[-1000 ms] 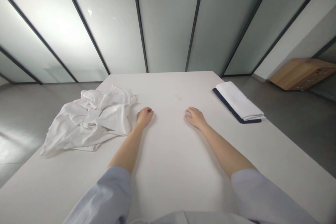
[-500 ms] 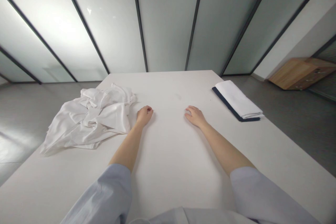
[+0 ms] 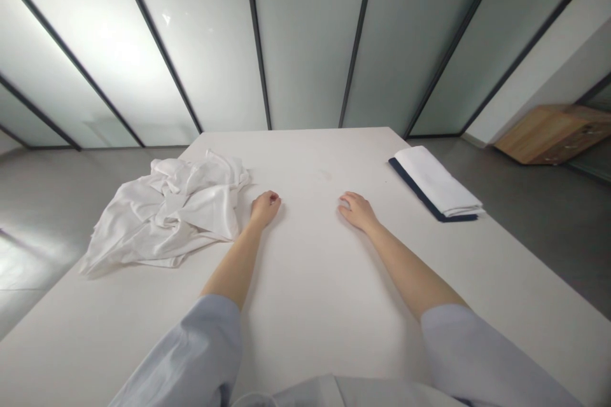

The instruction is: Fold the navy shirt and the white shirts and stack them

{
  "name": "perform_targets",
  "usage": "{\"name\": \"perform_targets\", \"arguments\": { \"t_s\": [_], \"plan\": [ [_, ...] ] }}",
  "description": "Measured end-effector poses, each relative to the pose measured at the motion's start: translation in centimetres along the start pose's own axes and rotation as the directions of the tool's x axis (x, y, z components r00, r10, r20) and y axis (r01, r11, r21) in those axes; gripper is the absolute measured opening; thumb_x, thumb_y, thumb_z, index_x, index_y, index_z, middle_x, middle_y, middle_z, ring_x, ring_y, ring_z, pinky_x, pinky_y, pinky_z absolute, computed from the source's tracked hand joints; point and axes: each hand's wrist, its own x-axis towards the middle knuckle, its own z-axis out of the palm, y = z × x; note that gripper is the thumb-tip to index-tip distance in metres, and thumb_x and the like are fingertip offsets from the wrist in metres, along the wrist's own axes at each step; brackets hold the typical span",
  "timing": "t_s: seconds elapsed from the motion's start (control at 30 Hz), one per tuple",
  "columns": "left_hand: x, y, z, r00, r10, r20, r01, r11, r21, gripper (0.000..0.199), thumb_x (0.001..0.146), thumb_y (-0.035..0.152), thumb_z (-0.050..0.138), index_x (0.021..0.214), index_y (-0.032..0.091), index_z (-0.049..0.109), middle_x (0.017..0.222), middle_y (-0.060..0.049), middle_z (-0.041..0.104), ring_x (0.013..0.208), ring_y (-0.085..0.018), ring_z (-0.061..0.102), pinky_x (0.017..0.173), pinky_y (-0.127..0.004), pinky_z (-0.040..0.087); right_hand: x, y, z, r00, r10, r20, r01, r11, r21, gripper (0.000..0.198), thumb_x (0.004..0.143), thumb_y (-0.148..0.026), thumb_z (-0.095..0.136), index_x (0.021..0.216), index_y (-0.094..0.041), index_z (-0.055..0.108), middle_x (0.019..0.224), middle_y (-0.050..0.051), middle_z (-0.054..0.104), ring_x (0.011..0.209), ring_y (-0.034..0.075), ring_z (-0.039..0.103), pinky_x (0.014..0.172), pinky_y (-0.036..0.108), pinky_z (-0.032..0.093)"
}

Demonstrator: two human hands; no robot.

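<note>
My left hand (image 3: 266,208) rests on the white table (image 3: 305,280) with its fingers curled in, and no object shows in it. Just to its left lies a crumpled heap of white cloth (image 3: 172,210), spread toward the table's left edge; hand and heap are apart. My right hand (image 3: 358,210) lies on the tabletop, fingers apart and slightly bent, holding nothing. Farther right is a folded white cloth (image 3: 436,181), on top of a dark navy folded piece (image 3: 415,194) that shows along its left and near sides.
Frosted glass panels (image 3: 305,44) with dark frames stand behind the table's far edge. A wooden cabinet (image 3: 548,133) stands on the grey floor (image 3: 506,203) at the right. The folded pile sits close to the table's right edge.
The whole view has shifted slightly, so everything appears a little farther right. Both hands keep the same place and pose on the table, and the cloths lie as before.
</note>
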Motion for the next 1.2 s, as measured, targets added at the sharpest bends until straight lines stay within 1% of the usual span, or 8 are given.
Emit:
{"name": "perform_targets", "arguments": {
  "t_s": [0.4, 0.53, 0.7, 0.9, 0.97, 1.03, 1.1, 1.2],
  "plan": [
    [-0.2, 0.3, -0.2, 1.000, -0.008, 0.018, 0.007, 0.999, 0.031, 0.021, 0.088, 0.029, 0.053, 0.101, 0.021, 0.066, 0.095, -0.005, 0.072, 0.091, -0.019, 0.064, 0.084, -0.029, 0.046, 0.1, 0.4, 0.3, 0.999, 0.035, -0.018, -0.034, 0.999, 0.029, 0.027, 0.085, -0.030, 0.055, 0.108, -0.023, 0.068, 0.132, 0.009, 0.060, 0.123, 0.024, 0.053, 0.102, 0.039, 0.041],
    [-0.6, 0.7, -0.4, 0.998, 0.063, 0.029, -0.066, 0.990, 0.125, 0.024, 0.088, 0.028, 0.051, 0.105, 0.020, 0.066, 0.105, -0.007, 0.070, 0.099, -0.020, 0.062, 0.090, -0.030, 0.045, 0.2, 0.4, 0.4, 0.999, 0.033, -0.027, -0.032, 0.999, 0.030, 0.026, 0.085, -0.029, 0.055, 0.106, -0.023, 0.068, 0.131, 0.008, 0.061, 0.123, 0.024, 0.053, 0.102, 0.039, 0.041],
    [-1.1, 1.1, -0.8, 0.980, 0.165, 0.108, -0.186, 0.954, 0.233, 0.030, 0.087, 0.031, 0.052, 0.111, 0.019, 0.066, 0.115, -0.010, 0.065, 0.110, -0.023, 0.058, 0.097, -0.032, 0.042, 0.3, 0.4, 0.4, 0.999, 0.042, -0.023, -0.041, 0.999, 0.027, 0.028, 0.085, -0.030, 0.053, 0.108, -0.022, 0.068, 0.131, 0.008, 0.060, 0.122, 0.024, 0.054, 0.102, 0.038, 0.040],
    [-1.1, 1.4, -2.9, 0.967, 0.144, 0.208, -0.193, 0.952, 0.239, 0.038, 0.085, 0.036, 0.057, 0.119, 0.021, 0.063, 0.117, -0.010, 0.065, 0.109, -0.025, 0.059, 0.097, -0.034, 0.042, 0.3, 0.4, 0.3, 1.000, 0.017, -0.010, -0.017, 1.000, 0.011, 0.029, 0.086, -0.030, 0.053, 0.108, -0.020, 0.069, 0.129, 0.010, 0.061, 0.119, 0.026, 0.055, 0.101, 0.040, 0.040],
    [-1.1, 1.4, -4.5, 0.982, 0.130, 0.135, -0.167, 0.936, 0.311, 0.039, 0.085, 0.037, 0.058, 0.121, 0.023, 0.061, 0.121, -0.009, 0.064, 0.114, -0.027, 0.056, 0.101, -0.037, 0.038, 0.3, 0.5, 0.5, 1.000, 0.005, -0.015, -0.005, 1.000, 0.009, 0.030, 0.086, -0.031, 0.053, 0.108, -0.019, 0.069, 0.129, 0.010, 0.061, 0.117, 0.026, 0.056, 0.101, 0.040, 0.041],
    [-1.1, 1.0, -6.5, 0.990, 0.137, -0.016, -0.120, 0.913, 0.390, 0.040, 0.084, 0.036, 0.059, 0.121, 0.024, 0.061, 0.127, -0.010, 0.060, 0.122, -0.029, 0.049, 0.107, -0.041, 0.032, 0.4, 0.7, 0.7, 1.000, -0.003, -0.025, 0.003, 1.000, 0.007, 0.029, 0.086, -0.031, 0.053, 0.107, -0.020, 0.069, 0.128, 0.010, 0.061, 0.116, 0.026, 0.056, 0.100, 0.040, 0.041],
    [-0.9, 0.1, -8.5, 0.978, 0.124, -0.168, -0.036, 0.893, 0.449, 0.042, 0.083, 0.037, 0.060, 0.123, 0.024, 0.059, 0.134, -0.011, 0.055, 0.129, -0.031, 0.042, 0.111, -0.045, 0.025, 0.4, 0.8, 0.9, 0.999, -0.006, -0.037, 0.006, 1.000, 0.005, 0.028, 0.085, -0.031, 0.053, 0.106, -0.021, 0.070, 0.127, 0.009, 0.062, 0.115, 0.026, 0.056, 0.100, 0.040, 0.040],
    [-0.5, -2.4, -10.9, 0.968, -0.017, -0.250, 0.141, 0.863, 0.486, 0.052, 0.074, 0.038, 0.069, 0.122, 0.022, 0.059, 0.140, -0.016, 0.049, 0.136, -0.039, 0.032, 0.112, -0.056, 0.018, 0.5, 1.0, 1.1, 0.999, -0.009, -0.046, 0.009, 1.000, 0.005, 0.029, 0.085, -0.031, 0.053, 0.106, -0.022, 0.070, 0.126, 0.010, 0.062, 0.113, 0.027, 0.057, 0.099, 0.041, 0.041]
  ]
}}
